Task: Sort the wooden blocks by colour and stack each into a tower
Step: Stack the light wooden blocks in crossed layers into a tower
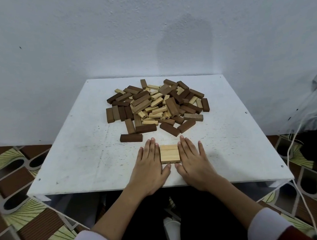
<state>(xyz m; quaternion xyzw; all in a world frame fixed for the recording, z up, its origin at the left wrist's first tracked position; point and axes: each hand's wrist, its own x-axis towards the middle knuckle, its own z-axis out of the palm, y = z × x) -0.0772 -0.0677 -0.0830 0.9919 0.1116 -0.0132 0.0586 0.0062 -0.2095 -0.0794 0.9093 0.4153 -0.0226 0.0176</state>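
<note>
Here, the left hand (151, 165) and right hand (193, 162) are lying flat on the white table (75, 166), fingers straight, holding nothing, each pressing its inner edge against a side of the pale block layer (169, 154) and squaring it up. That layer is sitting near the table's front edge. Beyond it, the mixed pile (156, 105) of pale and dark blocks is lying unsorted mid-table; a stray dark block (131, 138) is resting just ahead of the left fingertips. Risk: uneven pressure would be skewing the base, leaving a tower leaning. Reaching forward could be knocking the stray block.
</note>
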